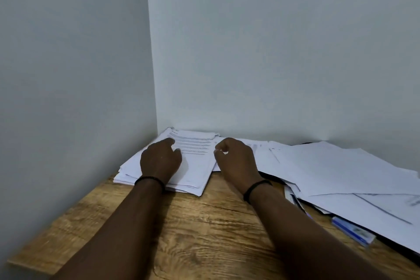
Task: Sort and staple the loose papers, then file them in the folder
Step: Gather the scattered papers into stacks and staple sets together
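A stack of printed white papers [195, 159] lies in the corner of the wooden desk [204, 234] against the walls. My left hand [159, 161] rests on the left part of this stack with its fingers loosely bent. My right hand [236, 161] hovers at the stack's right edge, its fingers curled, and it holds nothing that I can see. More loose sheets [341, 173] spread in a messy pile to the right. A dark folder edge [386, 245] shows beneath that pile. A blue and white stapler-like object [352, 231] pokes out from under the sheets.
Grey walls meet in a corner right behind the papers. Bare wood grain fills the near middle of the desk between my forearms. The desk's left edge runs diagonally at the lower left.
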Action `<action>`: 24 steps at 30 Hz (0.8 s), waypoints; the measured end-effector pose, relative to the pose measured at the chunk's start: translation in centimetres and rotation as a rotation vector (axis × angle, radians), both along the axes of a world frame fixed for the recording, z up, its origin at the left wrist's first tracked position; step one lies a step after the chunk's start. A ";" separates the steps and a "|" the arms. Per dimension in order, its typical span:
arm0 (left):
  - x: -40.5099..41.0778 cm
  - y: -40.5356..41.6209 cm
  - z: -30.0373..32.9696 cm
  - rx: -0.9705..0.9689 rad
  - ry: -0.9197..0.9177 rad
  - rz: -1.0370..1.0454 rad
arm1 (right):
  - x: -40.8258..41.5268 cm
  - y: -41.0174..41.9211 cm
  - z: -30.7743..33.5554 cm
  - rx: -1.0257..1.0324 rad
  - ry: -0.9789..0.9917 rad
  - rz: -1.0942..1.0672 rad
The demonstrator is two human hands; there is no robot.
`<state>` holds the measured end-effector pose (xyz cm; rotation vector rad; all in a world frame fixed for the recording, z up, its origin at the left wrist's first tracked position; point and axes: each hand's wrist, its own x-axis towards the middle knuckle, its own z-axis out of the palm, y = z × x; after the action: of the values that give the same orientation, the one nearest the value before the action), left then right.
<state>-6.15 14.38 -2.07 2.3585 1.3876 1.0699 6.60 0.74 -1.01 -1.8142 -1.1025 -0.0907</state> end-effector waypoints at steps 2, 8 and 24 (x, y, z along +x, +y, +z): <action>0.8 -1.5 -0.1 0.030 0.022 -0.036 | 0.8 -2.3 0.3 0.028 -0.035 -0.060; 6.5 -8.8 0.6 0.172 0.104 -0.299 | 4.6 -8.6 0.4 -0.219 -0.340 -0.398; 13.2 -9.6 -0.7 -0.033 -0.176 -0.388 | 7.9 -12.4 1.0 -0.371 -0.302 -0.556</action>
<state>7.03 4.77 -2.76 2.3120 0.8357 1.0952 14.47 -11.62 -0.04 -2.4660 -0.8169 -0.5330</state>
